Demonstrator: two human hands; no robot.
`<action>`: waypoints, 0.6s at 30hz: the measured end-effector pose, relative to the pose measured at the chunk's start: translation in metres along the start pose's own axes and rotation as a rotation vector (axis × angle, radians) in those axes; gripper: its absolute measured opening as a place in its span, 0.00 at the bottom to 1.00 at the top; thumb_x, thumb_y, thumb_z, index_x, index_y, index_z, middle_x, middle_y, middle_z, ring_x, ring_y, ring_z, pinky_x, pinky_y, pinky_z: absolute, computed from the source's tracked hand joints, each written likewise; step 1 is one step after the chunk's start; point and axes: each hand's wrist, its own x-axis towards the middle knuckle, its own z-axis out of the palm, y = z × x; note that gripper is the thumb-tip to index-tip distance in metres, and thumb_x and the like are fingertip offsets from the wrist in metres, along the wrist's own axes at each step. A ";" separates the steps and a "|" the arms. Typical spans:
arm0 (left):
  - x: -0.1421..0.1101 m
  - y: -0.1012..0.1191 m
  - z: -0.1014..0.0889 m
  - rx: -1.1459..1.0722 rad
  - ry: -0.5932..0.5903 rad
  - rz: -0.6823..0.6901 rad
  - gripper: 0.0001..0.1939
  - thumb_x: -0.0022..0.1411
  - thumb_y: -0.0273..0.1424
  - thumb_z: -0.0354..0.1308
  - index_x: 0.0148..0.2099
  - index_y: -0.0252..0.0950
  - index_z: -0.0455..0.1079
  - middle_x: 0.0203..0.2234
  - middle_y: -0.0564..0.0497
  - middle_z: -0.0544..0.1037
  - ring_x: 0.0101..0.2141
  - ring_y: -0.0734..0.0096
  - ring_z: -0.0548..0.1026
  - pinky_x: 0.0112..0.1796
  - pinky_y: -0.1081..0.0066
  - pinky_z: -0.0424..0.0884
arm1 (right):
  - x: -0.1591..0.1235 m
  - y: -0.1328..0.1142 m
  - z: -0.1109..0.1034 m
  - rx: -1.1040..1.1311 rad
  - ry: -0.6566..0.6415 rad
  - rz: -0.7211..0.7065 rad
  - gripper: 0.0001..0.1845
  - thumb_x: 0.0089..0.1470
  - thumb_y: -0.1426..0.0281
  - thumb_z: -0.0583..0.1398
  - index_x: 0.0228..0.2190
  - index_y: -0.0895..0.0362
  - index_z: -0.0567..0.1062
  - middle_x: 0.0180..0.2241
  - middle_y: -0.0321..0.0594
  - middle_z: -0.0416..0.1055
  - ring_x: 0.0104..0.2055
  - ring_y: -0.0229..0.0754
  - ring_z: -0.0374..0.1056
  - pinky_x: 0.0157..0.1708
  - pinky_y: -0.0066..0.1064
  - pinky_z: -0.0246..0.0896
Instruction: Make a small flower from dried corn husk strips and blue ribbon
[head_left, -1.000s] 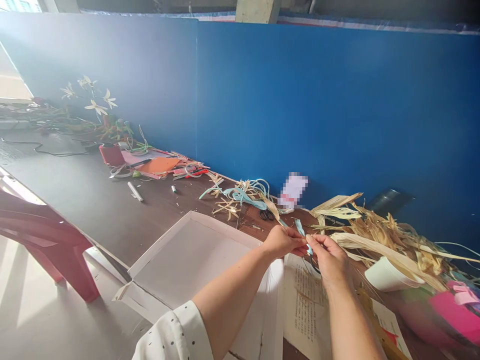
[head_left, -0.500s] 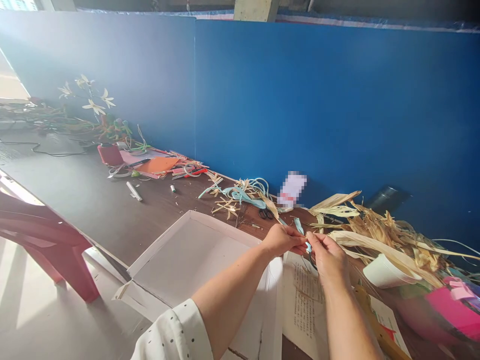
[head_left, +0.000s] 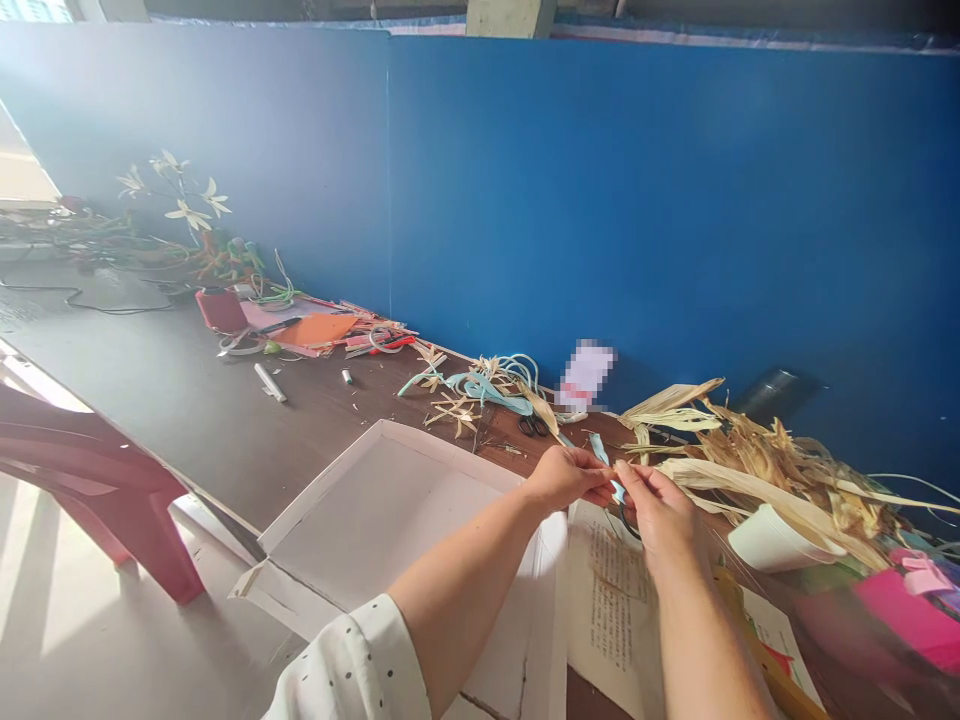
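Close together above the table, my left hand point(head_left: 568, 476) and my right hand point(head_left: 666, 508) meet at the fingertips. Both pinch a narrow light-blue strip point(head_left: 598, 448), whose end sticks up past my left fingers. A small piece of the same blue shows between the hands. Under my right hand a dark curved loop point(head_left: 628, 522) shows; whether that hand holds it I cannot tell. Beyond my left hand lie black-handled scissors point(head_left: 533, 426), a dry husk piece and light-blue strips point(head_left: 491, 390) with straw-coloured star-shaped flowers point(head_left: 454, 410).
An open white box point(head_left: 390, 510) lies under my left forearm, beside a printed sheet point(head_left: 611, 610). Dry corn husks point(head_left: 757, 460), a white cup point(head_left: 784, 540) and a pink object point(head_left: 911, 615) are at right. A blue panel point(head_left: 637, 200) rises behind; a red chair point(head_left: 112, 480) stands left.
The view has shifted slightly. Both hands keep their pinch at nearly the same place, with only small finger movements around the blue strip.
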 end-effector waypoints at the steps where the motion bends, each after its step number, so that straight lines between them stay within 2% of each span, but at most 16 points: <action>1: 0.000 0.000 0.000 0.000 0.009 -0.002 0.15 0.45 0.36 0.69 0.26 0.29 0.71 0.18 0.52 0.73 0.21 0.77 0.72 0.29 0.73 0.72 | -0.001 -0.005 -0.003 0.043 0.009 0.015 0.27 0.38 0.49 0.66 0.31 0.58 0.77 0.23 0.37 0.69 0.21 0.34 0.57 0.17 0.25 0.51; 5: -0.001 0.002 0.003 0.008 0.042 -0.008 0.10 0.50 0.31 0.65 0.26 0.29 0.71 0.19 0.51 0.73 0.21 0.77 0.72 0.29 0.72 0.72 | -0.007 -0.026 -0.028 0.221 0.127 -0.012 0.25 0.36 0.54 0.69 0.33 0.59 0.77 0.31 0.39 0.71 0.22 0.31 0.56 0.16 0.22 0.48; 8: -0.002 0.003 0.007 0.006 0.039 -0.003 0.09 0.50 0.31 0.65 0.26 0.29 0.71 0.19 0.51 0.74 0.21 0.77 0.72 0.30 0.72 0.72 | -0.010 -0.030 -0.055 0.069 0.113 -0.042 0.23 0.38 0.55 0.67 0.35 0.57 0.78 0.29 0.38 0.72 0.21 0.32 0.55 0.17 0.23 0.48; 10: -0.003 0.001 0.009 -0.002 0.027 0.006 0.10 0.49 0.32 0.66 0.27 0.29 0.71 0.20 0.51 0.74 0.21 0.77 0.72 0.30 0.71 0.72 | -0.009 -0.024 -0.070 -0.189 -0.008 -0.074 0.21 0.41 0.54 0.65 0.34 0.55 0.79 0.26 0.38 0.72 0.21 0.35 0.58 0.18 0.25 0.51; 12: -0.004 -0.001 0.012 -0.009 0.012 0.011 0.11 0.48 0.33 0.66 0.27 0.29 0.71 0.20 0.51 0.74 0.22 0.77 0.72 0.30 0.71 0.72 | -0.008 -0.013 -0.079 -0.431 -0.197 -0.141 0.17 0.44 0.54 0.62 0.31 0.54 0.79 0.26 0.39 0.74 0.25 0.41 0.65 0.23 0.29 0.57; 14: -0.005 -0.003 0.014 -0.007 -0.004 0.007 0.12 0.48 0.34 0.66 0.27 0.29 0.71 0.20 0.50 0.74 0.22 0.77 0.72 0.30 0.71 0.72 | -0.009 -0.001 -0.082 -0.607 -0.355 -0.172 0.12 0.47 0.58 0.60 0.28 0.52 0.79 0.28 0.38 0.75 0.30 0.44 0.69 0.28 0.30 0.59; 18: -0.006 -0.004 0.015 0.011 0.003 -0.009 0.12 0.48 0.34 0.67 0.28 0.29 0.71 0.20 0.51 0.74 0.21 0.77 0.72 0.30 0.71 0.72 | -0.021 0.012 -0.073 -0.804 -0.458 -0.179 0.10 0.47 0.66 0.57 0.25 0.49 0.79 0.24 0.37 0.74 0.26 0.44 0.68 0.27 0.31 0.57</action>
